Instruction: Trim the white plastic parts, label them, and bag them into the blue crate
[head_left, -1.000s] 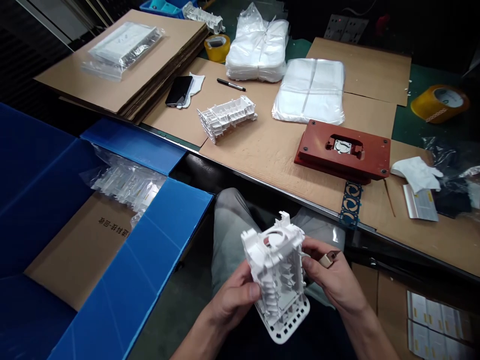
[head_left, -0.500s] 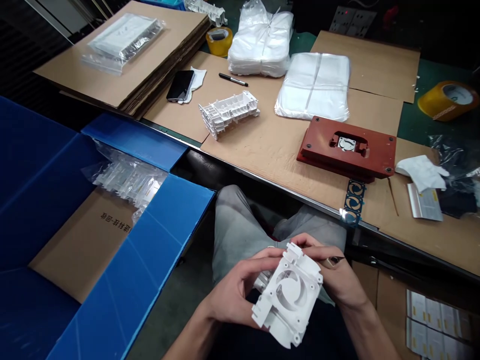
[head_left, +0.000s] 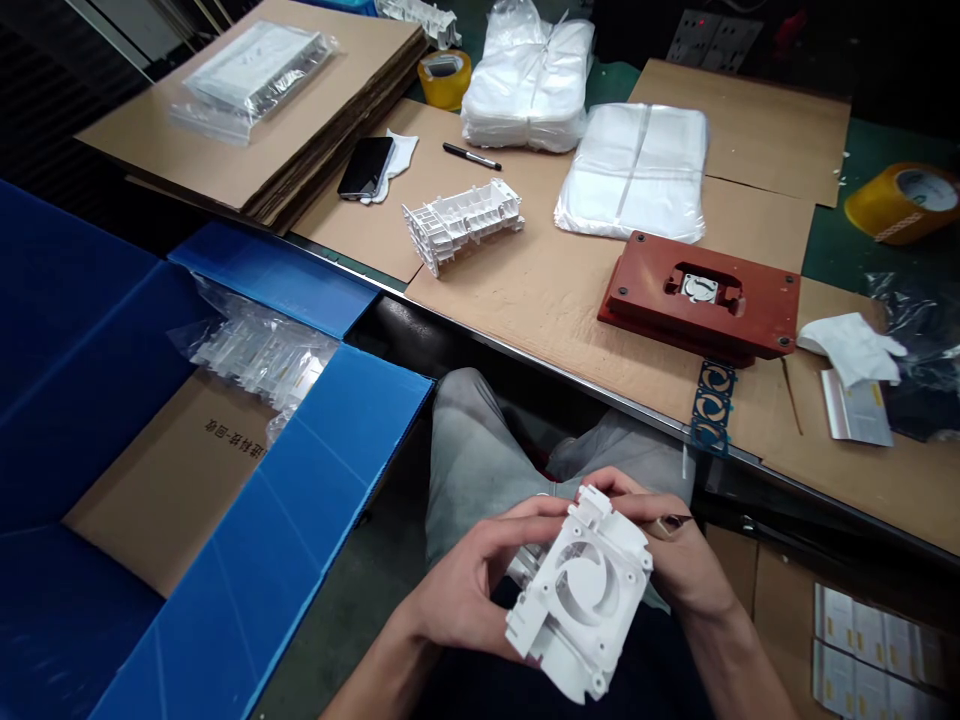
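White plastic housing point(head_left: 581, 600) sits in both your hands just above your lap, its round, vaned opening facing up toward you. Your left hand point(head_left: 457, 600) cups the housing's left side, with the left fingers point(head_left: 521, 525) pressed together and lying across its upper edge. Your right hand point(head_left: 682, 560) holds the opposite side, with the right fingers point(head_left: 622, 485) curled over the upper corner, so the housing is pinched between your two hands. Neither thumb shows clearly, so you cannot tell how each one bears. A small tan-and-dark item point(head_left: 670, 522) sits at your right fingers, too small to identify. The step in hand looks like holding the housing face-up close to you.

Well beyond your fingertips, a second white plastic housing point(head_left: 461, 225) lies on its side on a cardboard sheet point(head_left: 570, 300). Farther out past your right fingers, a red fixture block point(head_left: 701, 300) lies on the same cardboard, a small white piece seated in its recess. Out past your left fingers, an open blue corrugated box point(head_left: 300, 480) holds bagged white parts point(head_left: 259, 355) at its far side. Your grey trousers point(head_left: 480, 450) show just beyond your fingers.
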